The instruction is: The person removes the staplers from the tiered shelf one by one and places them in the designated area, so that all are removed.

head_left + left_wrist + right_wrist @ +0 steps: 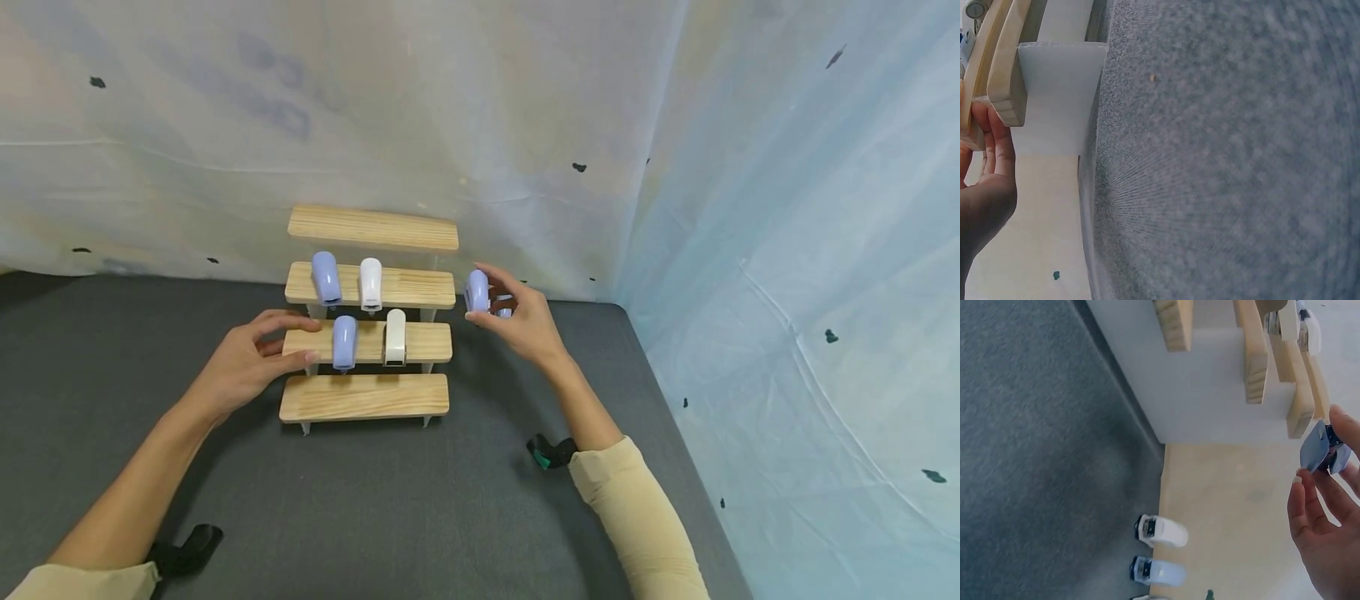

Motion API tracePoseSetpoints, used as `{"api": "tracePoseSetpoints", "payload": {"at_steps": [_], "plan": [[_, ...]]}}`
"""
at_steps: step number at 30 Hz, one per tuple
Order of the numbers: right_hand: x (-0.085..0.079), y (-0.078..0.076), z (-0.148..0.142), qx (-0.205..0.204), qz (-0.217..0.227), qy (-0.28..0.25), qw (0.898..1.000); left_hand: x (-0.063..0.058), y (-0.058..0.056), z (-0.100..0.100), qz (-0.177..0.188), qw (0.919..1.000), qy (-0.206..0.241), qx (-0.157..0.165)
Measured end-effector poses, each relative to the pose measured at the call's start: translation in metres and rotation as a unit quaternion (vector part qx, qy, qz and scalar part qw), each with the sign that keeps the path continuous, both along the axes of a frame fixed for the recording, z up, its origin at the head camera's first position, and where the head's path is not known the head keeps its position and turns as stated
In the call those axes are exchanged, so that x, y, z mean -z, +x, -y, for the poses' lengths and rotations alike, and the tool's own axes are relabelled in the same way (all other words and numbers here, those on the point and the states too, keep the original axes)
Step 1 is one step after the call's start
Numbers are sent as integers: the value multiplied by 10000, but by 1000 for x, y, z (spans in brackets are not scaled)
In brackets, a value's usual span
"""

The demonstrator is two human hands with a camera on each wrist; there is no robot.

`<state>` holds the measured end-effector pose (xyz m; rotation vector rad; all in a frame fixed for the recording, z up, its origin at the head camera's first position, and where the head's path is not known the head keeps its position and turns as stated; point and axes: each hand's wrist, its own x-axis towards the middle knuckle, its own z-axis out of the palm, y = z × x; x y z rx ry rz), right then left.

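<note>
Staplers (477, 292): one held, four shelved.

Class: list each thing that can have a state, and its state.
Wooden stand: standing upright
Left hand: gripping the wooden stand's left side
Raised purple stapler: held off the wooden stand
Right hand: pinching the raised purple stapler
Upper purple stapler: on second-highest shelf
White stapler: beside it
Lower purple stapler: on second-lowest shelf
Cream stapler: beside it
Back staplers: resting on the dark mat
</note>
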<state>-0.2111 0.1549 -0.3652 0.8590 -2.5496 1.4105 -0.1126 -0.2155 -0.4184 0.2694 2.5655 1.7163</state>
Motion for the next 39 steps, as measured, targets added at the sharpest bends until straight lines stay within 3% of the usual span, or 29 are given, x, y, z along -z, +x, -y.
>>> {"api": "tracePoseSetpoints", "payload": {"at_steps": [9, 16, 24, 39], "plan": [[8, -1, -11, 168, 74, 120, 9998, 0, 1, 0, -54, 10000, -4, -17], [-10, 20, -10, 338, 298, 229, 9987, 1, 1, -1, -75, 9999, 80, 18], [29, 1, -29, 513, 581, 271, 9966, 2, 0, 0, -93, 10000, 34, -3], [58, 1, -43, 689, 952, 374, 9924, 2, 1, -1, -128, 9999, -33, -32]]}}
